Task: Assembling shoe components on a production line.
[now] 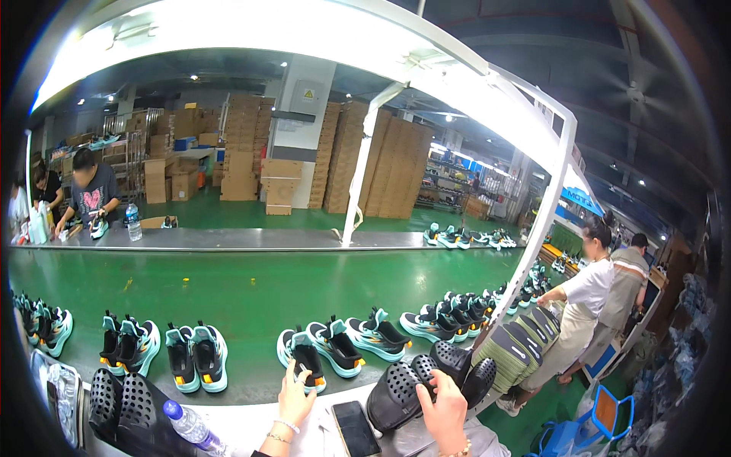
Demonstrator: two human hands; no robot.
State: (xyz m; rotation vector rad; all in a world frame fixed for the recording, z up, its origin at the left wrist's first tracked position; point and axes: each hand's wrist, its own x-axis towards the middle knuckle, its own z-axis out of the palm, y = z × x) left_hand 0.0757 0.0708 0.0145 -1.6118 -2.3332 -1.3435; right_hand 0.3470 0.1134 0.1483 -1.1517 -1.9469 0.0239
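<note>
Sneaker [306,355] in black and pale teal, with an orange patch at the heel, stands low in the centre of the head view, at the near edge of a green surface [304,278]. The left hand [294,397] comes up from the lower edge to this sneaker, its fingers parted and their tips over the shoe's near end — whether they grip it, I cannot tell. A bracelet circles that wrist.

The right hand [445,409], right of centre at the bottom, lies in front of some black clogs [394,394] with round holes. Thumb and forefinger stand a little apart, with nothing visible between them; whether they touch the clogs I cannot tell. A dark phone [355,429] lies between the two hands.

More sneakers of the same colours stand along the near edge: a pair [196,356] just left of the sneaker at the left hand, others farther left, and a row [449,316] running off to the right. At the lower left, a purple-capped bottle [199,428] leans beside another set of perforated black shoes [114,407].

Across the green surface, a person [93,190] works at the upper left near a clear bottle [133,222]; tall carton stacks [373,164] fill the upper middle. At right, a person in a white top [594,293] stands beside green ridged pieces [509,354].
</note>
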